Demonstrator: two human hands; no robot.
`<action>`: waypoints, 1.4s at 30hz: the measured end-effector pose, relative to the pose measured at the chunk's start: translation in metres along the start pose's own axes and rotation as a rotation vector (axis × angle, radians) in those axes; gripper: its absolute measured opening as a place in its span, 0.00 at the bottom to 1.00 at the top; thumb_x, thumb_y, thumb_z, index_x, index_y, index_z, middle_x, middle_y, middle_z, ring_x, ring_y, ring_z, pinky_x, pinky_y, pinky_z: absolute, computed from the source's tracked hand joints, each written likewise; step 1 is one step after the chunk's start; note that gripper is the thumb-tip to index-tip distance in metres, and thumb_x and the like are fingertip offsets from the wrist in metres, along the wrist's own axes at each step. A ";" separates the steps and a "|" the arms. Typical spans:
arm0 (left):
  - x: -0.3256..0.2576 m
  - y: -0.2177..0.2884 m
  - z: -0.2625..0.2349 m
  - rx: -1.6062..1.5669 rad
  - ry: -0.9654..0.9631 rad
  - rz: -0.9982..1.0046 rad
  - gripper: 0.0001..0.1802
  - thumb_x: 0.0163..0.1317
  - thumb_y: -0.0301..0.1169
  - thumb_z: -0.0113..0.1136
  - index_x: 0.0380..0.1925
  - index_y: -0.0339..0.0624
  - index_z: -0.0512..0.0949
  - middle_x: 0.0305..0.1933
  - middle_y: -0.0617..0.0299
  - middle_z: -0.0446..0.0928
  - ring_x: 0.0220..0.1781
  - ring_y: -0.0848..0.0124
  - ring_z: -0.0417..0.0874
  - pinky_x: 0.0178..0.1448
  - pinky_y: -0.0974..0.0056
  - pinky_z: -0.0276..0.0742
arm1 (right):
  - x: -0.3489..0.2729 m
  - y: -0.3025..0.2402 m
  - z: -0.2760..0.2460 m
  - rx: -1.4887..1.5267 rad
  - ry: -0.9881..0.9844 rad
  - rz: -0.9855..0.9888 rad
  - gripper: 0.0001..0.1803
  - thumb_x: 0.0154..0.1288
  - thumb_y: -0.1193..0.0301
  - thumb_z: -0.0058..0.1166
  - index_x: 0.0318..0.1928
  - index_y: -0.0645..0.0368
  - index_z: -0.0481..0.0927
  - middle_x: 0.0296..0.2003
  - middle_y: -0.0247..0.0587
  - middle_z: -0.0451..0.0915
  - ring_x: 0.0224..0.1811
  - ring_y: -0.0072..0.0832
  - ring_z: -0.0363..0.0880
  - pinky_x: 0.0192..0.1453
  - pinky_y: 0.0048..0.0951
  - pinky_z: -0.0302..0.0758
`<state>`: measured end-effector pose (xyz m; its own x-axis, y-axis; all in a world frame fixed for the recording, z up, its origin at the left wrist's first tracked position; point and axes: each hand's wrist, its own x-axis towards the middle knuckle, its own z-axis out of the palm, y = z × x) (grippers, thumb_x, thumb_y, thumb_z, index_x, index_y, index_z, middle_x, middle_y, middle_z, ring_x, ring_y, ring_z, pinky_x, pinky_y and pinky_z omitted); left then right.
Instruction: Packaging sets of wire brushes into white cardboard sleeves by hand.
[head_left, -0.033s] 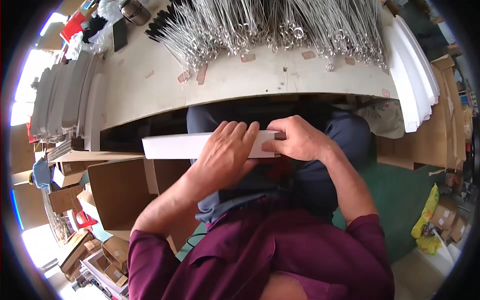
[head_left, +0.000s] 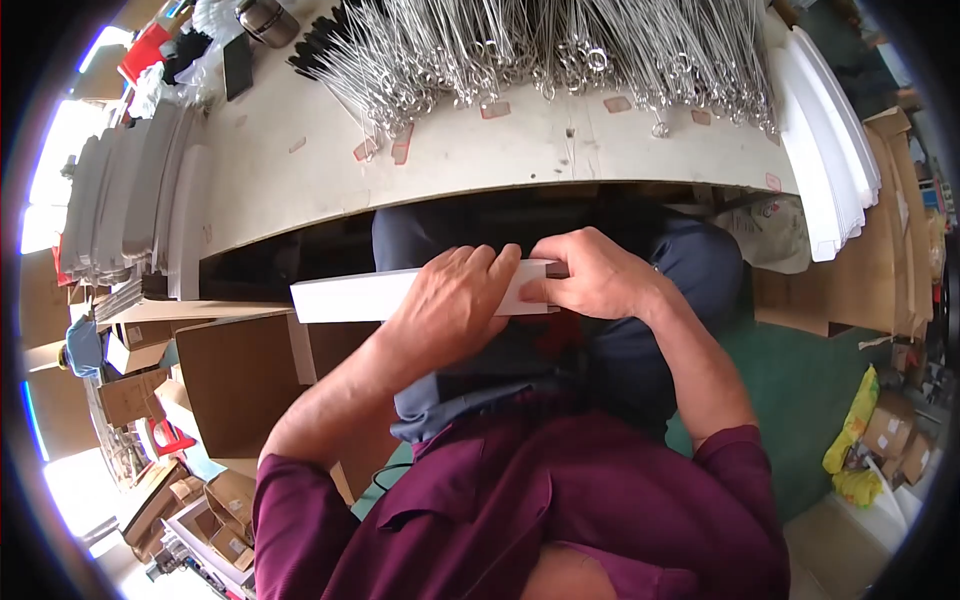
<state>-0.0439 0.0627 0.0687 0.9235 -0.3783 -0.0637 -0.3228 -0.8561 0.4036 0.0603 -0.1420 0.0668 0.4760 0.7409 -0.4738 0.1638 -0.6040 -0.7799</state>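
While held level over the lap, below the bench edge, the long white box is steadied by the left hand clasping its middle; the right hand pinches its end, apparently closing it.

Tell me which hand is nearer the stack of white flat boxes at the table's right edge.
Right. The right hand grips the long white box at its right end, toward that stack; the left hand lies farther left.

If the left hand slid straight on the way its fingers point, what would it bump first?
Probably the right hand. The left hand lies over the long white box, fingers aimed right and up, almost touching it. Depth is unclear.
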 end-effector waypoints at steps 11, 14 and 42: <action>-0.017 -0.017 0.027 -0.089 0.190 -0.127 0.24 0.52 0.33 0.76 0.48 0.39 0.79 0.36 0.51 0.84 0.39 0.50 0.88 0.42 0.50 0.86 | -0.029 0.031 -0.023 -0.308 0.636 -0.249 0.27 0.71 0.49 0.62 0.43 0.66 0.84 0.33 0.57 0.86 0.36 0.54 0.86 0.41 0.46 0.81; -0.015 -0.015 0.032 -0.107 0.187 -0.147 0.25 0.52 0.34 0.76 0.49 0.39 0.79 0.38 0.50 0.84 0.40 0.50 0.89 0.42 0.50 0.87 | -0.019 0.060 -0.006 -0.183 0.765 -0.208 0.21 0.77 0.58 0.58 0.33 0.64 0.80 0.24 0.57 0.80 0.29 0.58 0.81 0.31 0.47 0.75; -0.025 -0.014 0.060 -0.061 0.232 -0.247 0.29 0.49 0.33 0.76 0.51 0.39 0.77 0.36 0.53 0.82 0.35 0.53 0.89 0.39 0.52 0.87 | 0.015 0.045 0.080 0.967 0.590 -0.162 0.12 0.81 0.70 0.52 0.53 0.68 0.79 0.45 0.43 0.87 0.45 0.23 0.86 0.52 0.29 0.85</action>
<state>-0.0745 0.0628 0.0103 0.9971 -0.0655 0.0399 -0.0765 -0.8865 0.4564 0.0060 -0.1344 -0.0078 0.8829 0.3822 -0.2728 -0.3518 0.1538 -0.9233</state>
